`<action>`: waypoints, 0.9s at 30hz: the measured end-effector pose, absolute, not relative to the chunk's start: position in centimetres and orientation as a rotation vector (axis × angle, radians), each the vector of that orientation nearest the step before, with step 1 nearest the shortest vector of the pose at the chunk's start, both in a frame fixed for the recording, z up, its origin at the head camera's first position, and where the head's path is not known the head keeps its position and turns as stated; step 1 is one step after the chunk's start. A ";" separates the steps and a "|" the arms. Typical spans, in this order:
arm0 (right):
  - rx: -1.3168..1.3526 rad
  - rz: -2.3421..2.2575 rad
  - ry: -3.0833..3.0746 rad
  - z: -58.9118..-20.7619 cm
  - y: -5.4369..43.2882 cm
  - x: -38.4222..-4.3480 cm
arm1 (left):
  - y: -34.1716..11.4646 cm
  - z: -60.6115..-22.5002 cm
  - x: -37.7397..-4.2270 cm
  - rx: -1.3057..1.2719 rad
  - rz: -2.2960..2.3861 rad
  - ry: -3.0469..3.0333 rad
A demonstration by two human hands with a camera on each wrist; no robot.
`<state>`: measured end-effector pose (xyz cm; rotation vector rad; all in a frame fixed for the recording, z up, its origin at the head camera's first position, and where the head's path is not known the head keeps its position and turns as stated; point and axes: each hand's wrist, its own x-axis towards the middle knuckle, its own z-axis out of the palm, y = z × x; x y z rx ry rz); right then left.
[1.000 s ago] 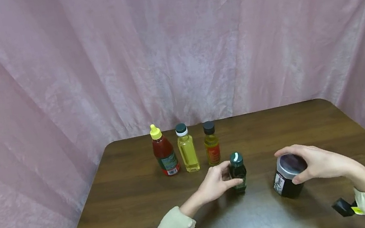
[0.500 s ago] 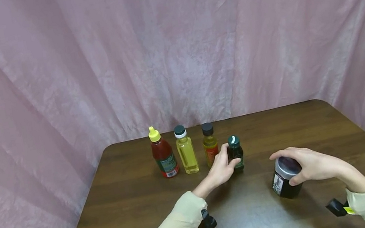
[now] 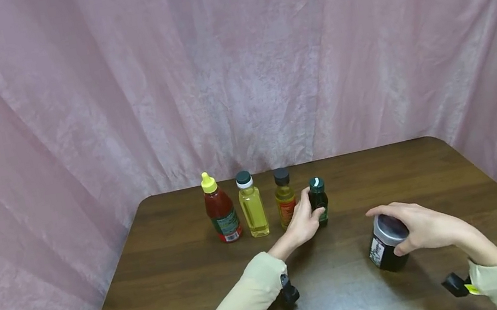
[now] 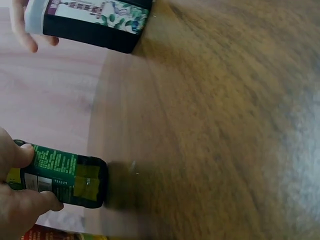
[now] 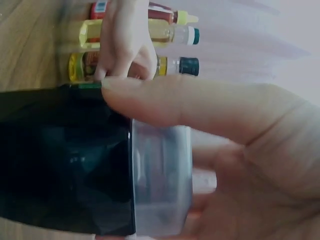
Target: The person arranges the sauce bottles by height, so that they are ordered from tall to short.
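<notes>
My left hand [image 3: 304, 222] grips a small dark green bottle [image 3: 320, 200] with a green cap, thumb on one side and fingers on the other. The bottle stands upright, just right of a red-labelled oil bottle [image 3: 287, 206]. In the left wrist view, the green bottle's printed back label [image 4: 55, 170] faces the camera, with its base close over the tabletop. My right hand [image 3: 422, 224] spans a dark jar [image 3: 388, 257] near its pale lid [image 5: 162, 175], thumb at the near side. The jar's white picture label [image 4: 97, 12] shows in the left wrist view.
Left of the red-labelled bottle stand a clear bottle of yellow oil [image 3: 254, 212] and a red sauce bottle [image 3: 224, 214] with a yellow nozzle cap. All rest on a brown wooden table [image 3: 168, 291]. A pink curtain [image 3: 233, 69] hangs behind its far edge.
My left hand has carried the green bottle away from me, up beside the row of bottles. The right hand has stayed on the jar in nearly the same spot.
</notes>
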<state>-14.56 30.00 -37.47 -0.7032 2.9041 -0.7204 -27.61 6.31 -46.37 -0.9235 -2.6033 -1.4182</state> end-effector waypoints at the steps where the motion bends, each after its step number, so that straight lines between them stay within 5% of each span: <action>1: -0.674 -0.718 2.918 -37.4 29.8 -14.7 | 6.3 -46.4 -27.7 -0.912 -1.412 -2.594; 10: -0.417 -0.675 2.992 -37.8 29.0 -15.0 | 6.0 -47.2 -27.7 -0.911 -1.324 -2.607; 27: -0.448 -0.675 3.013 -37.4 29.1 -17.4 | 6.4 -47.3 -27.8 -0.913 -1.349 -2.647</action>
